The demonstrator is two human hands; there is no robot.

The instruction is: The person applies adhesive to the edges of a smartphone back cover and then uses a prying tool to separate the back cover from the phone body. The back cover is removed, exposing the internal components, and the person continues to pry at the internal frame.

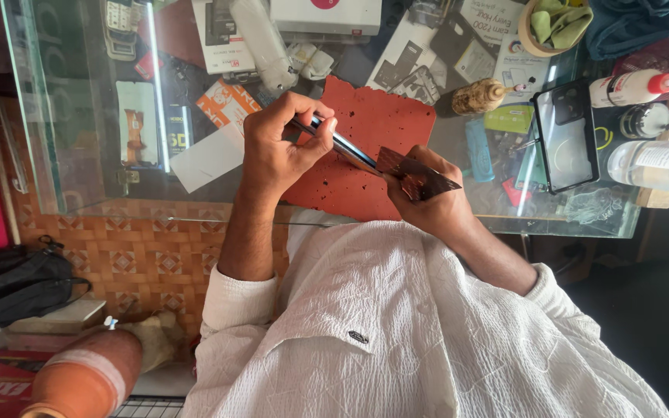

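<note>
From my feed: the left hand (280, 151) has its fingers clenched around a slim dark tool with a blue-ish shaft (342, 147), running diagonally through the middle of the frame. Its tip meets a dark, shiny thin panel (416, 178) that the right hand (427, 201) is grasping just right of center. Both sit over a red mat (373, 116) on the glass tabletop (79, 178).

Room to move is tight. The tabletop's near edge runs across just below the hands, touching the white shirt (396, 325), and its left edge stands at the far left. The only bare glass is left of the left hand, center-left.

Clutter-wise: a white rectangular card (207, 159) and an orange-and-white packet (226, 104) sit under the glass, just left of the left hand. A flat white box (327, 14) is at top center. A black phone case (567, 135) lies right of the mat, with a white bottle with a red nozzle (632, 87) in the upper right and a clear bottle with a white label (660, 166) below it. A black bag (13, 282) is at lower left, off the tabletop.
</note>
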